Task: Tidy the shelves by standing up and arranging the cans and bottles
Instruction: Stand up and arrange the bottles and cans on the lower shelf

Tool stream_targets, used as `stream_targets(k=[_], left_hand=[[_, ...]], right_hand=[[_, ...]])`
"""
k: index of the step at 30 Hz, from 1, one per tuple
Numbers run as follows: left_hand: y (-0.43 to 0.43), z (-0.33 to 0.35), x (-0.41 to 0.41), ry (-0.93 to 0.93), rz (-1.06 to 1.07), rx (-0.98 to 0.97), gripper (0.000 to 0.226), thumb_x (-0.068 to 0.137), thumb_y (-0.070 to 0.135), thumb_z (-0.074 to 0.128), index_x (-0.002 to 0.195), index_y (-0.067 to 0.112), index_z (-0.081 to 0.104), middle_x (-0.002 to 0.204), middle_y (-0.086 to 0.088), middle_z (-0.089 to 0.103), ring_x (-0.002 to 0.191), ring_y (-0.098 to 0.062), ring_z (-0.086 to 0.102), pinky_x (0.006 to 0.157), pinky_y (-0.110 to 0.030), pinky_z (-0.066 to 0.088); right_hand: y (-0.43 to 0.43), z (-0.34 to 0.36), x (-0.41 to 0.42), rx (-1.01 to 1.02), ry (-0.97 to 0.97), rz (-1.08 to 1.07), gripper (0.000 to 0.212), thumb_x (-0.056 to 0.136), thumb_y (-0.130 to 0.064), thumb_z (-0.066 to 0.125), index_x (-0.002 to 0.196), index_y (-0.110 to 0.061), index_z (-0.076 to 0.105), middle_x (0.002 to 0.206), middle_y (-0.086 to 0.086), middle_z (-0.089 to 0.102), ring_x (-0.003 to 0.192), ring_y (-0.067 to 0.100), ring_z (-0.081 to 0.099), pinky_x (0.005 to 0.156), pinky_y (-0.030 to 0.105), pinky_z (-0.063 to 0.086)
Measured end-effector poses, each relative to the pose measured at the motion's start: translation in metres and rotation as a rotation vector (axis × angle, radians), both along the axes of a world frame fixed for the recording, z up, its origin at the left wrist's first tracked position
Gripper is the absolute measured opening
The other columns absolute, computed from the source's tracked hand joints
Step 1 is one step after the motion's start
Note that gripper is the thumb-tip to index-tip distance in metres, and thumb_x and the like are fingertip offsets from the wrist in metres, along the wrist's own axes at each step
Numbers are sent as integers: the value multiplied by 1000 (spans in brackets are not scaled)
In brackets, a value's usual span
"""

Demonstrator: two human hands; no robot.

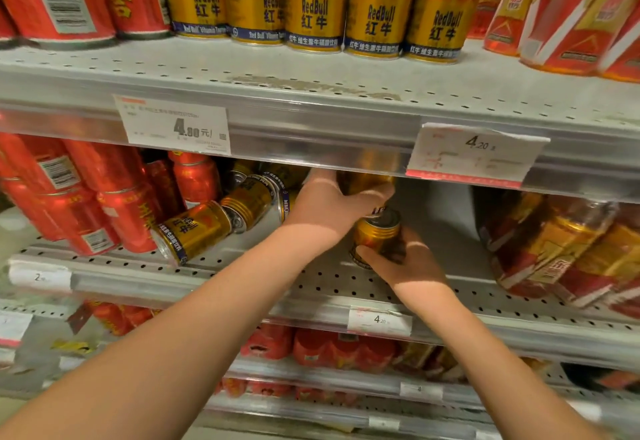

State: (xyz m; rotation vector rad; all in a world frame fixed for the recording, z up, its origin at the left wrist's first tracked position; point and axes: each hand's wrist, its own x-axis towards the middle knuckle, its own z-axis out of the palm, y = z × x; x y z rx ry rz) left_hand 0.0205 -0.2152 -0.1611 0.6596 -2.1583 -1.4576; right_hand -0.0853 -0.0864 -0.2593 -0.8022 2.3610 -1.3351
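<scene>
Shop shelving, middle shelf (346,287) under work; my left hand (325,204) wraps gold can at back; right hand (401,259) grips upright gold can (375,231) near front; toppled gold cans (194,228) at left remain; top row (315,6) stands tidy.

Gold can (367,180) under left hand (325,204) mostly hidden by shelf lip (311,159); price-tag (175,126) small print blurred, prob. unreadable.
</scene>
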Motion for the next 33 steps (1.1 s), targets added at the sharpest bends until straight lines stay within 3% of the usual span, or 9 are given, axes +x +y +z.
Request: stream_targets(k=[4,8,12,16,19,22,24,30,33], left_hand=[[12,-9,-21,-12,-39,13,54,78,48,82,126,33,62,117,14,69,111,-8,64,102,-37,52],[15,-20,-24,29,-35,19,61,72,58,81,126,41,56,111,28,64,103,11,58,85,-16,47],[20,-25,-22,21,-28,3,57,70,67,78,118,58,47,109,38,58,106,15,53,84,-14,43],[25,-29,-23,22,-37,0,50,72,64,78,107,68,43,108,43,56,106,20,50,83,-11,40],[28,-26,-30,10,-58,-14,48,73,65,77,110,65,46,104,46,55,99,25,50,81,-11,39],[30,-21,-39,-11,-101,-45,59,77,62,76,129,48,51,119,31,58,110,6,54,93,-23,43],[30,-18,-43,-31,-124,-51,61,79,60,76,133,45,52,125,24,59,116,-2,55,98,-28,44],[37,-15,-49,-96,-126,-91,66,83,61,72,140,45,44,133,22,55,121,-5,52,98,-30,43],[42,-22,-36,-106,-112,-120,57,85,55,74,132,45,43,128,23,55,121,-3,54,102,-30,46]], right_hand=[[5,1,-2,3,-7,2,82,63,-69,75,133,-34,51,114,-16,67,100,5,65,84,24,51],[12,1,-6,-24,1,2,83,61,-71,72,132,-33,51,117,-12,68,104,9,66,92,33,54],[17,-1,-14,-43,0,-24,67,76,-55,78,132,-32,51,113,-14,65,100,6,64,84,20,51],[22,6,-25,-34,-15,-41,51,78,-51,79,118,-47,49,97,-32,58,84,-12,58,69,5,41],[25,9,-28,-17,-33,-15,43,77,-49,80,107,-52,49,89,-38,56,75,-25,56,59,-1,42],[26,9,-28,-19,-28,-9,45,78,-47,80,110,-51,48,90,-37,56,74,-28,54,57,-3,40],[27,10,-29,-18,-20,-13,42,79,-47,79,107,-52,48,89,-37,56,74,-23,55,59,0,41],[30,15,-38,30,21,-7,46,82,-52,74,120,-43,50,97,-27,56,87,-2,56,79,18,43],[36,18,-44,69,60,-19,42,83,-54,72,116,-43,48,99,-23,56,96,9,58,83,27,43]])
